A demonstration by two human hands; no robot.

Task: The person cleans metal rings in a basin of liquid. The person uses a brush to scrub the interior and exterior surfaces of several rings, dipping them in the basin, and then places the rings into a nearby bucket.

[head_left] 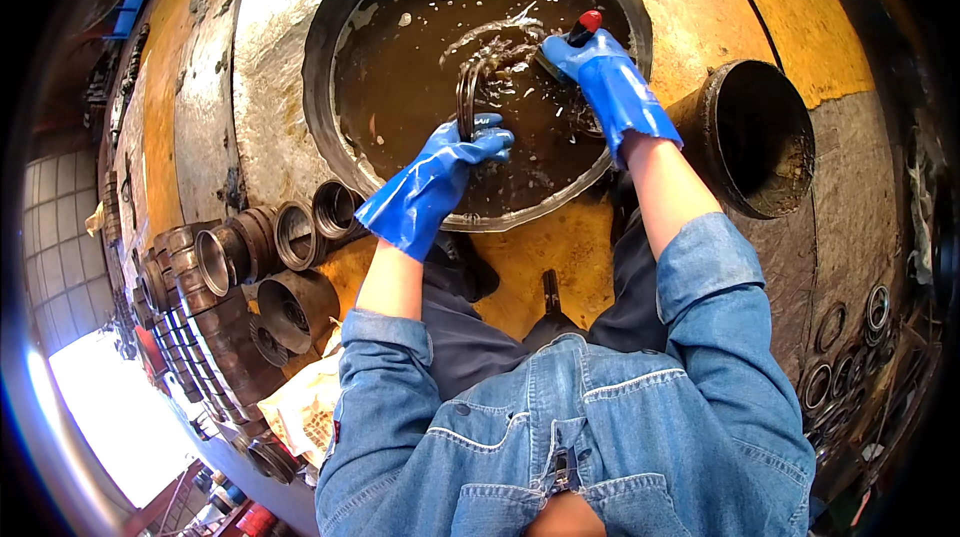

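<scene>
Both my hands wear long blue rubber gloves and work over a wide round tub [318, 87] of murky brown liquid. In my left hand [465, 145], fingers closed, is a wet, dark grooved metal ring [466, 97], held on edge above the liquid. My right hand [590, 57] grips a tool with a red-and-black handle [590, 22]; its dark working end, beside the ring, is too unclear to name. Ripples and splashes break the liquid's surface between the hands.
A dark, open metal cylinder [765, 137] lies right of the tub. Several round metal parts [298, 309] are gathered at the left, near a crumpled tan sack [305, 402]. Metal rings [818, 385] lie at the lower right. My legs straddle the tub's near side.
</scene>
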